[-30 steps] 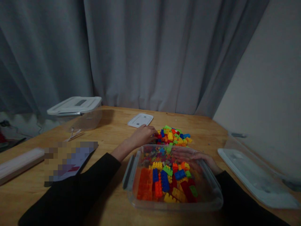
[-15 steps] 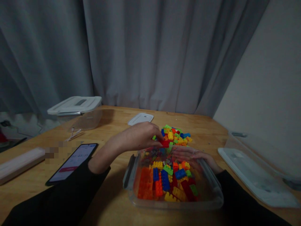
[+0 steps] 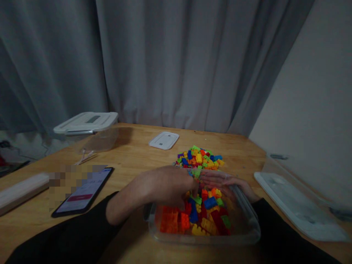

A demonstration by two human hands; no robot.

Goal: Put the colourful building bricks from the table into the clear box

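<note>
A clear plastic box [image 3: 206,239] stands in front of me with loose toy building bricks [image 3: 210,223] of several colours on its bottom. At its left end lie translucent orange bricks [image 3: 169,219]. My left hand [image 3: 172,185] reaches over the left side into the box, fingers pointing down and pinched on a red brick [image 3: 187,208], partly hidden by the fingertips. At the far right of the box my right hand [image 3: 222,180] rests with fingers stretched out along the far wall, partly seen through the plastic. Behind the box spreads a heap of mixed bricks [image 3: 199,157].
A flat white lid [image 3: 164,140] lies farther back. A lidded clear container [image 3: 93,134] stands at the back left, near a phone [image 3: 82,194] and a long pale box [image 3: 24,192]. Another clear container [image 3: 299,198] lies on the right. Grey curtains [image 3: 176,62] hang behind the table.
My left hand has moved from the brick heap toward me and down into the box, carrying the red brick. My right hand stays at the far wall.
</note>
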